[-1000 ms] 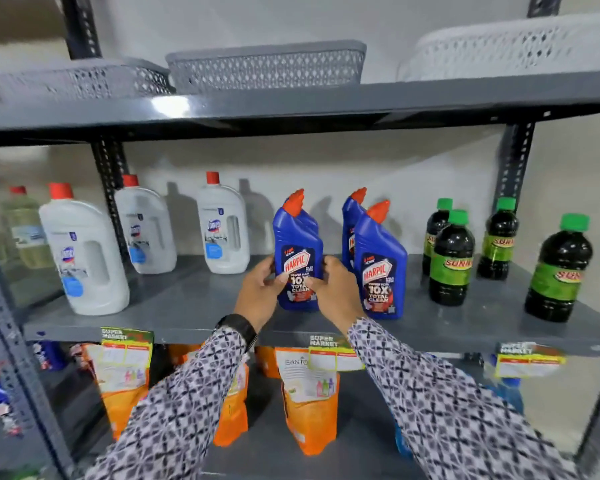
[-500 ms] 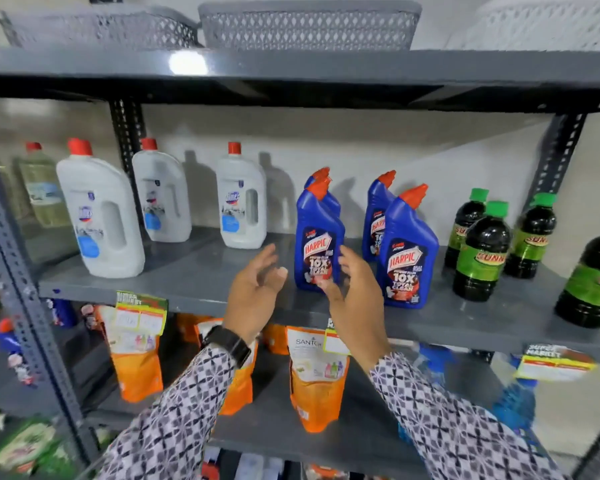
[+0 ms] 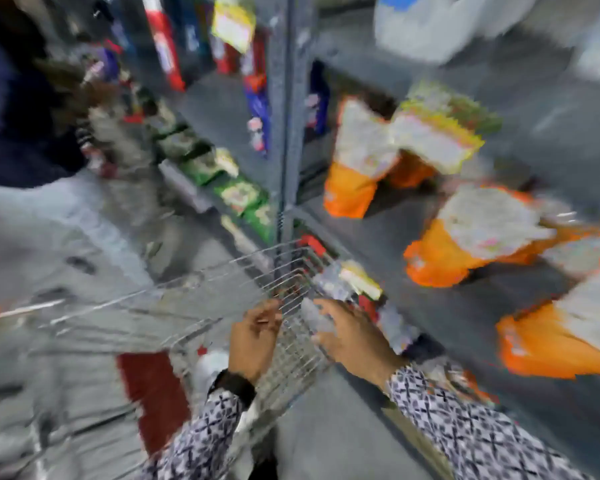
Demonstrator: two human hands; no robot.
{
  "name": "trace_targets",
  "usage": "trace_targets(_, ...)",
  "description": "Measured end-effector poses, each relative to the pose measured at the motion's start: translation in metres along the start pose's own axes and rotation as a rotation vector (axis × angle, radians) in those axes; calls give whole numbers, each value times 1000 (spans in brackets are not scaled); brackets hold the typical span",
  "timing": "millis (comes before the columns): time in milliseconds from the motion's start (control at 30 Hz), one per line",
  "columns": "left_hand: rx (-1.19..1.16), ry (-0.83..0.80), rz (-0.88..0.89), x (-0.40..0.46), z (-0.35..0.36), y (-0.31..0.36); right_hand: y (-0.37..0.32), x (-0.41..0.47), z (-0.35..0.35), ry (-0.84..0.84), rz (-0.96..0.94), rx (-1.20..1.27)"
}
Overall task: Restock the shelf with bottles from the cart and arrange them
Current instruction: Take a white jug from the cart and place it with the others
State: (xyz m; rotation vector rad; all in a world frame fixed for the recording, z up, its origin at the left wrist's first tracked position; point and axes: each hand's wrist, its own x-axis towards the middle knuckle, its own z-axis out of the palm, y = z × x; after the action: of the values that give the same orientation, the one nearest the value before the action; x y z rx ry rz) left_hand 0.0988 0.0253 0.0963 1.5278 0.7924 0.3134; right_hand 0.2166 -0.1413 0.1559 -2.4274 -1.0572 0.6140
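The view is heavily blurred. A wire cart with red corner caps stands at the lower left, beside the grey shelf. My left hand hovers over the cart's near wire wall, fingers loosely curled, holding nothing. My right hand is spread open just right of it, over the cart's corner. A white bottle shows dimly inside the cart below my left wrist. White bottles stand on the shelf above, at the top right.
Orange and white refill pouches stand on the lower shelf board at the right. A grey upright post divides the shelf bays. Green packets line a low shelf to the left. The grey floor stretches left.
My hands let go of the blue bottle on the shelf and dropped down to the cart. My head swung down and left, away from the bottle row.
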Motion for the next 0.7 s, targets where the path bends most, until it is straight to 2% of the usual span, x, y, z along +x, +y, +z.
trace_targets(133, 62, 115, -440, 33, -80, -92, 5, 91, 104, -477, 115, -62)
trace_targets(200, 31, 181, -582, 45, -107, -133, 10, 125, 158, -683, 156, -86)
trace_targets(267, 10, 190, -660, 54, -124, -168, 16, 152, 208, -789, 186, -115)
trace_targets(300, 18, 173, -723, 57, -129, -185, 19, 165, 234, -811, 193, -140)
trace_targets(400, -205, 151, -963, 67, -127, -222, 22, 192, 292, -850, 210, -208)
trace_targets(433, -177, 143, -1006, 70, -127, -237, 22, 200, 312, -852, 216, -226)
trace_targets(500, -120, 87, -1026, 73, -121, -260, 21, 208, 345, -833, 257, -257)
trace_targets(567, -201, 79, -1086, 75, -116, -279, 17, 206, 370, -827, 306, -278)
trace_targets(700, -378, 219, -1131, 74, -115, -291, 11, 195, 398, -698, 430, -218)
